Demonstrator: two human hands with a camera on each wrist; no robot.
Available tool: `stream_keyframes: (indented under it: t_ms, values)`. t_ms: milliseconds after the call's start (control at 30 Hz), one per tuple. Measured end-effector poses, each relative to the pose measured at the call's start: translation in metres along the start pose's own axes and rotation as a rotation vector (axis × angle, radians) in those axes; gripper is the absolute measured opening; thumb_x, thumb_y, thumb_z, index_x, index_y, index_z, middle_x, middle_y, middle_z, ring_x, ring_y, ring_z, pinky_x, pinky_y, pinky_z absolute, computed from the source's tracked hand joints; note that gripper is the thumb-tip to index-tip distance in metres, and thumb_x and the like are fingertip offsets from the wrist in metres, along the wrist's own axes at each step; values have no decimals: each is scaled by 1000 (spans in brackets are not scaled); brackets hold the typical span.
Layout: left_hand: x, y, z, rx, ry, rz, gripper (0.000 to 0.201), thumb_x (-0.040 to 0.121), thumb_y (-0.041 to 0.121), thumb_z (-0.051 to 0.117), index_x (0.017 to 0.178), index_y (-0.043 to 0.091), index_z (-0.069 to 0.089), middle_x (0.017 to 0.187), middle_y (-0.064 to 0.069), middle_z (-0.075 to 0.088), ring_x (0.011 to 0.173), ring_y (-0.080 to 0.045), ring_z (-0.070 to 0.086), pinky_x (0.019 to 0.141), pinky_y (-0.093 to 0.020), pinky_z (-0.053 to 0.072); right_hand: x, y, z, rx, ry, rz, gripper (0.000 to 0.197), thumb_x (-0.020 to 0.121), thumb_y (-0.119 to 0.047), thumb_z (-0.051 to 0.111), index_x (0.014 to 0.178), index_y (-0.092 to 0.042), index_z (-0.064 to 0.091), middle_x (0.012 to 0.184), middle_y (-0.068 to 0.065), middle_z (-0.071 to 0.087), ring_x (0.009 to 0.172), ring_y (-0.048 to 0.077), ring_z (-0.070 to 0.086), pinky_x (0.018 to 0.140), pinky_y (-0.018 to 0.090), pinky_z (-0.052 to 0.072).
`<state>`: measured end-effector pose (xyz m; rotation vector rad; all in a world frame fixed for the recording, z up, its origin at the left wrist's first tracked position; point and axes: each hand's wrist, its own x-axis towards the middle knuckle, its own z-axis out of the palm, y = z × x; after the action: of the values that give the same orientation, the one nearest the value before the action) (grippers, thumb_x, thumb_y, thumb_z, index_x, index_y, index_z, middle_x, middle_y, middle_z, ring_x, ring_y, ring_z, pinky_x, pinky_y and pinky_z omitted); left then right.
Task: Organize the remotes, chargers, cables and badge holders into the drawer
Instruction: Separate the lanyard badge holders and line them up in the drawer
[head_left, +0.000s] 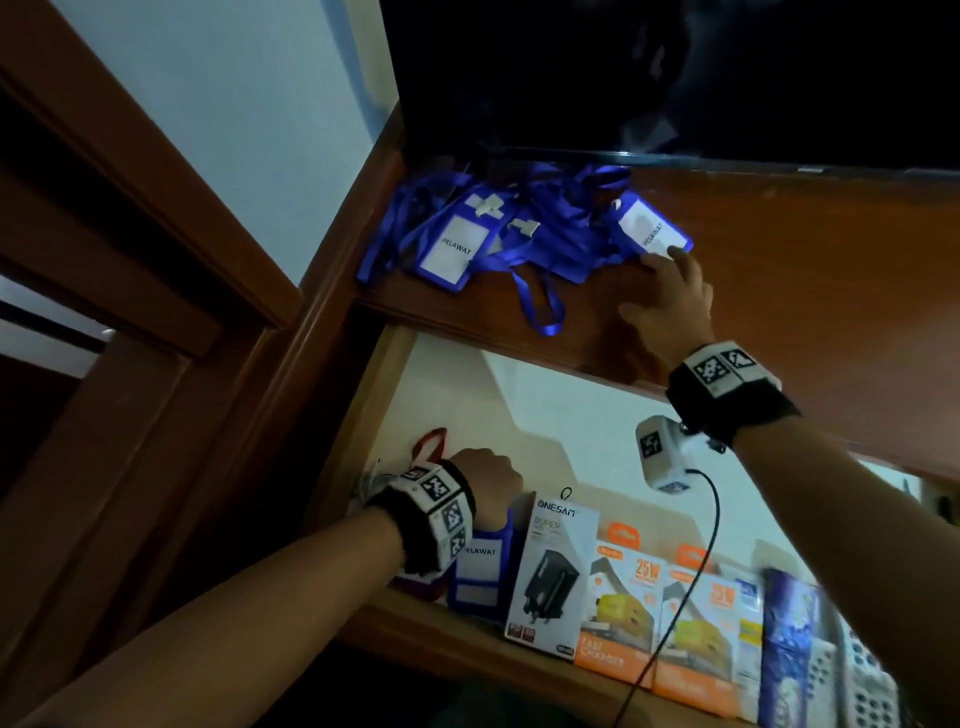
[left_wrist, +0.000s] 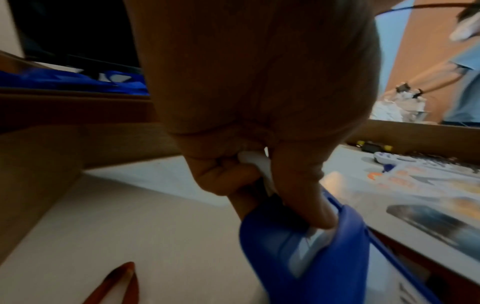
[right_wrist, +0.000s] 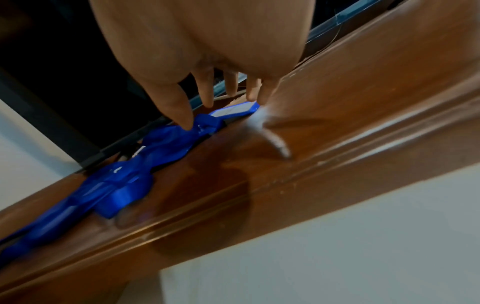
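Note:
A tangle of blue badge holders with lanyards (head_left: 498, 234) lies on the brown cabinet top (head_left: 779, 270), under the TV. My right hand (head_left: 652, 280) reaches over it with straight fingers; a fingertip touches the rightmost badge holder (head_left: 647, 226). In the right wrist view the spread fingers (right_wrist: 205, 92) hover over that blue holder (right_wrist: 233, 110) and grip nothing. Below, in the open drawer (head_left: 545, 415), my left hand (head_left: 488, 486) is a fist. In the left wrist view its fingers (left_wrist: 298, 195) grip a blue badge holder (left_wrist: 272, 257) by its white clip (left_wrist: 259, 164). That holder (head_left: 480, 571) stands at the drawer's left end.
Along the drawer's front stand a black-and-white ONESAM charger box (head_left: 553, 571), two orange 25W charger boxes (head_left: 623, 613) and white remotes (head_left: 852, 675) at the right. A red lanyard (head_left: 431, 447) lies at the drawer's left. The dark TV (head_left: 675, 78) hangs low over the cabinet top.

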<state>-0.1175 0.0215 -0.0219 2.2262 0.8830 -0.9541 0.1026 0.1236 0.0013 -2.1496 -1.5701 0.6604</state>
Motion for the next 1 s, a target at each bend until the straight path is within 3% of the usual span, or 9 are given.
stream_keyframes:
  t_ms: [133, 267, 367, 433, 500, 633, 767, 867, 1000]
  values:
    - [8, 5, 5, 54, -15, 57, 30, 86, 16, 55, 61, 12, 39, 67, -4, 43, 68, -25, 49, 62, -32, 41, 12, 3, 5, -144, -131, 33, 76, 83, -27, 64, 147, -29, 22, 159, -7, 1, 143, 29, 5, 110, 54, 20]
    - [13, 9, 16, 78, -15, 66, 32, 90, 22, 56, 67, 13, 35, 93, -13, 59, 75, -27, 55, 65, -33, 44, 8, 13, 12, -322, -152, -24, 68, 89, -42, 51, 147, -26, 20, 159, -9, -2, 145, 27, -1, 109, 56, 18]
    - [18, 9, 24, 72, -8, 45, 28, 90, 22, 57, 71, 9, 41, 104, -14, 59, 91, -29, 58, 70, -34, 44, -5, 22, 15, -328, -32, -26, 68, 88, -44, 51, 146, -21, 23, 157, -1, 11, 144, 26, 7, 109, 55, 21]
    - [19, 9, 27, 79, 31, 58, 20, 89, 24, 59, 93, 5, 53, 111, -15, 55, 101, -29, 52, 76, -37, 42, -19, 28, 14, -311, 63, 0, 75, 86, -42, 55, 148, -18, 19, 150, 10, 24, 140, 28, 18, 105, 53, 26]
    - [21, 7, 31, 69, 59, 64, 31, 87, 28, 60, 109, 7, 52, 114, -14, 54, 107, -30, 47, 83, -40, 42, -34, 37, 14, -327, 137, 22, 77, 85, -45, 55, 147, -16, 21, 138, 16, 35, 130, 32, 30, 98, 50, 32]
    - [26, 5, 35, -70, 120, -15, 42, 79, 30, 67, 115, 14, 51, 117, -10, 51, 110, -29, 48, 86, -40, 43, -62, 56, 13, -415, 204, 7, 74, 79, -57, 53, 138, -15, 37, 125, 17, 42, 110, 36, 41, 86, 47, 36]
    - [27, 6, 32, -286, 269, -111, 33, 84, 30, 59, 114, 20, 53, 121, -2, 47, 114, -22, 45, 90, -38, 42, -83, 70, 7, -423, 208, 49, 75, 69, -52, 70, 128, -13, 44, 132, 21, 38, 111, 39, 40, 84, 49, 37]
    - [25, 9, 25, -463, 400, -145, 30, 85, 31, 59, 113, 21, 56, 119, 4, 49, 113, -15, 46, 91, -32, 42, -87, 77, -1, -416, 158, 71, 67, 67, -37, 76, 121, -10, 47, 147, 15, 29, 124, 38, 32, 90, 52, 34]
    - [19, 21, 11, -665, 584, -78, 23, 85, 25, 62, 107, 18, 62, 113, 3, 56, 103, -12, 53, 90, -25, 44, -86, 80, -15, -410, 123, 67, 60, 69, -23, 78, 118, -4, 49, 144, 13, 37, 126, 36, 34, 91, 51, 34]
